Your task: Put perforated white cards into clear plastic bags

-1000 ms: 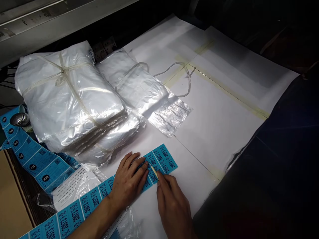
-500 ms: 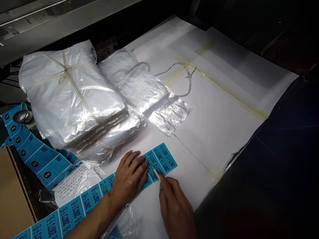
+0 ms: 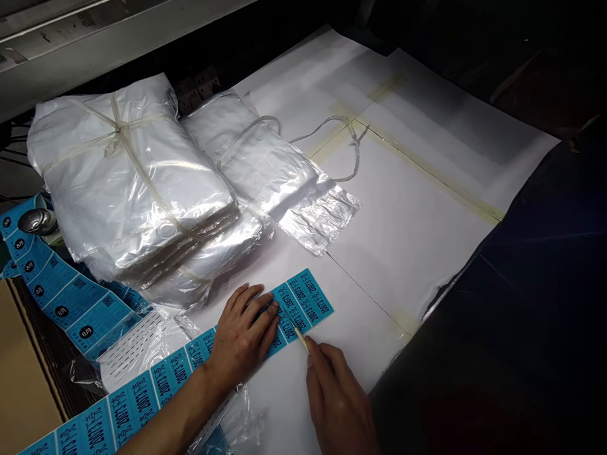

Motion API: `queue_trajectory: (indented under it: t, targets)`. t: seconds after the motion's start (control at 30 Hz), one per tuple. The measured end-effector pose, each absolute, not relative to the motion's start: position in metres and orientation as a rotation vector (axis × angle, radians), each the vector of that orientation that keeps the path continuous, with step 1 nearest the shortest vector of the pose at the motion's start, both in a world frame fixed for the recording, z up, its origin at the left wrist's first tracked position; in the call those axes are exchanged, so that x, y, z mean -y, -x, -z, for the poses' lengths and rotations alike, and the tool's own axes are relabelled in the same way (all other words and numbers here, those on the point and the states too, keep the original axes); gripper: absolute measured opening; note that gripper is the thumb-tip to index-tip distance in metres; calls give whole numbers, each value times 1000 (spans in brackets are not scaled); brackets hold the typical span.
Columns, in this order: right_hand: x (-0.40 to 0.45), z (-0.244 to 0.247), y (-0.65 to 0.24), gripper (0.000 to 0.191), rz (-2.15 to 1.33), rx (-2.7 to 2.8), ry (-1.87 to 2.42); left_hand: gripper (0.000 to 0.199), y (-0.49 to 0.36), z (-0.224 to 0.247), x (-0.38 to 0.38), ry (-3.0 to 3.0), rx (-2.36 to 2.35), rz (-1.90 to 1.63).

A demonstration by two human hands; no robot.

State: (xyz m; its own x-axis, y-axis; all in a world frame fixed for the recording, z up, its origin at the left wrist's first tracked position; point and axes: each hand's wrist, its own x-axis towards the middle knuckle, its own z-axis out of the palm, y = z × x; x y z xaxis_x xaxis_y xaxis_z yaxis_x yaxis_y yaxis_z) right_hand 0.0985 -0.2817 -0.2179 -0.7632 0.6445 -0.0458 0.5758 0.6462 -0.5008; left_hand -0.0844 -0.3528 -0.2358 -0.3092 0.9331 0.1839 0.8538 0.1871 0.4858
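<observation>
A long strip of blue labels [image 3: 164,384] with dark printed numbers runs diagonally from the lower left to the middle of the table. My left hand [image 3: 246,338] lies on it, palm down with fingers stretched out. In my right hand [image 3: 334,392], closed in a pen-like grip, is a slim, pale-handled pointed tool [image 3: 301,339]. Its thin tip touches or hovers just over the labels, right of my left fingertips; contact cannot be told. The strip's free end [image 3: 310,292] lies beyond the tip on the white sheet.
Tied stacks of clear plastic bags [image 3: 137,170] stand at the back left, with a loose tie string [image 3: 355,155] beside them. White sheeting [image 3: 403,240] with yellowish tape [image 3: 436,180] covers the table. More blue labels [image 3: 85,303], a metal knob-like object [image 3: 36,221] and a cardboard box [image 3: 28,366] are left.
The tool tip has shifted slightly across the labels toward the strip's near edge. My left hand stays in place on the strip. The whole view has shifted a little.
</observation>
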Motion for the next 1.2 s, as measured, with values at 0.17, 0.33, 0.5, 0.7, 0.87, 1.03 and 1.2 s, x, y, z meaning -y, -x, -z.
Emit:
queue_trajectory:
  t: [0.17, 0.33, 0.5, 0.7, 0.87, 1.03, 1.2]
  targets:
    - [282, 216, -105, 36, -750, 2727, 1005, 27, 85, 237, 352, -1758, -2300, -779]
    - [282, 215, -113, 36, -703, 2738, 991, 27, 85, 237, 353, -1759, -2310, -780]
    - [286, 218, -129, 36, -688, 2770, 971, 27, 84, 236, 353, -1765, -2310, -780]
    - [290, 222, -149, 38, -720, 2843, 974, 27, 85, 237, 354, -1766, -2315, -771]
    - [295, 220, -155, 37, -739, 2808, 1038, 26, 85, 237, 355, -1782, -2317, -767]
    - [300, 219, -159, 36, -759, 2789, 1118, 27, 85, 238, 353, -1800, -2320, -760]
    - [303, 215, -165, 36, -802, 2728, 1137, 34, 86, 230, 362, -1818, -2284, -567]
